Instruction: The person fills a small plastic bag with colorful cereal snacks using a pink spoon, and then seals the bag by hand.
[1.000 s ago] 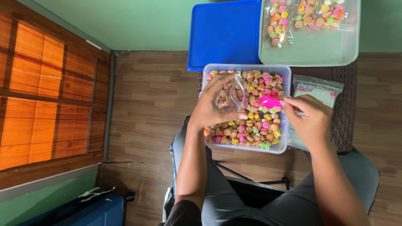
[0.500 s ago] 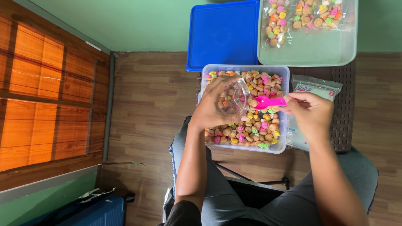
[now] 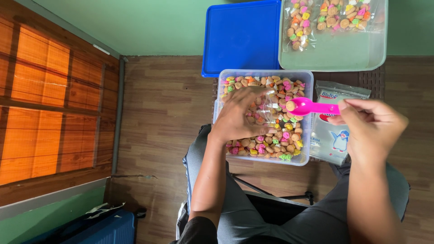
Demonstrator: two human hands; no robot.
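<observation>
A clear plastic tub (image 3: 217, 105) full of small colourful iced biscuits rests on my lap. My left hand (image 3: 239, 118) holds a small clear plastic bag (image 3: 270, 107) open above the biscuits. My right hand (image 3: 373, 129) grips a pink plastic spoon (image 3: 314, 107) by its handle. The spoon's bowl carries one or two biscuits and hovers at the bag's mouth.
A stack of empty clear zip bags (image 3: 337, 126) lies right of the tub. Farther off, a blue lid (image 3: 242, 38) lies beside a second clear container (image 3: 334, 56) that holds filled biscuit bags. A wooden floor, a green wall and orange shutters are at the left.
My right hand has lifted the spoon out of the biscuits and drawn it slightly right, level with the bag's mouth. My left hand has kept the bag over the tub.
</observation>
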